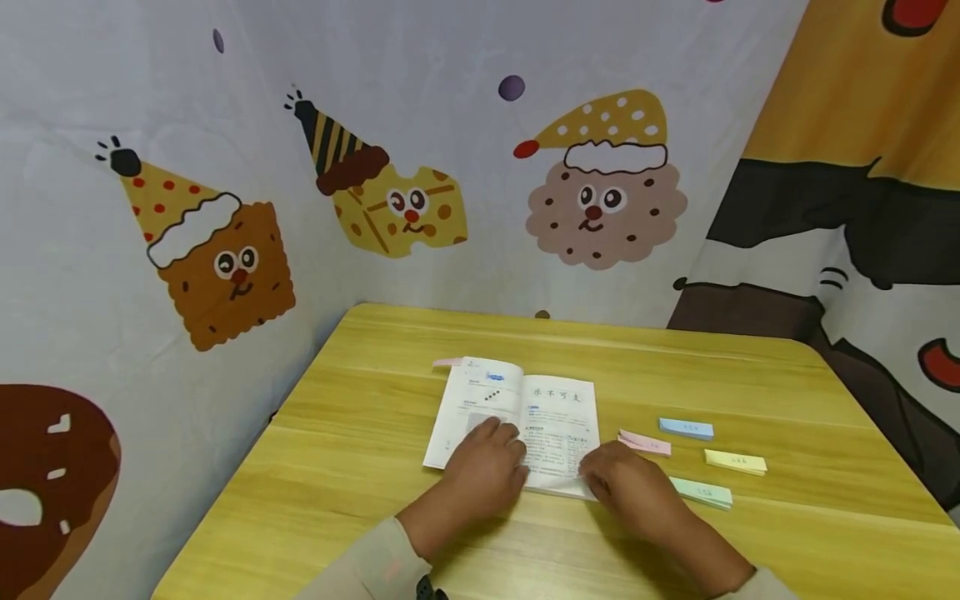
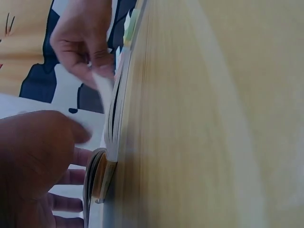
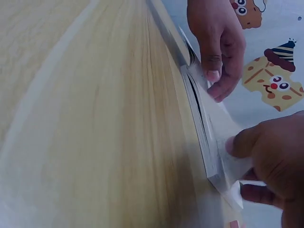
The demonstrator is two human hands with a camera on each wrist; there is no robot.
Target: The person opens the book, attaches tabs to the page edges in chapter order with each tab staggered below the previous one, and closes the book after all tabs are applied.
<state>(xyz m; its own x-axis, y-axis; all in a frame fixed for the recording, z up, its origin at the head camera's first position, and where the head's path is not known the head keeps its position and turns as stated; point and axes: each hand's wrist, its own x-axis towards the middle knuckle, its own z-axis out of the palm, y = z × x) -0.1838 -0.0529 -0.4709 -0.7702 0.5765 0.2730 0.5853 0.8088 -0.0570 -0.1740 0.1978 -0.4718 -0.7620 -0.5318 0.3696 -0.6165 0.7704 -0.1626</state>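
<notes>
An open book (image 1: 558, 408) with printed Chinese text lies on the table. My left hand (image 1: 483, 471) rests on its left page near the spine, fingers extended over the paper in the left wrist view. At the lower right corner of the book, my right hand (image 1: 633, 487) pinches a page (image 3: 221, 135) between thumb and fingers. That page is lifted and bent away from the stack below it, as the right wrist view shows. A pink tab (image 1: 447, 362) sticks out from the book's upper left edge.
Folded paper strips lie to the right of the book: pink (image 1: 647, 443), blue (image 1: 686, 428), yellow (image 1: 736, 462) and green (image 1: 703, 492). The green one is close to my right hand. A cartoon-printed curtain (image 1: 480, 292) stands behind the wooden table (image 1: 337, 492).
</notes>
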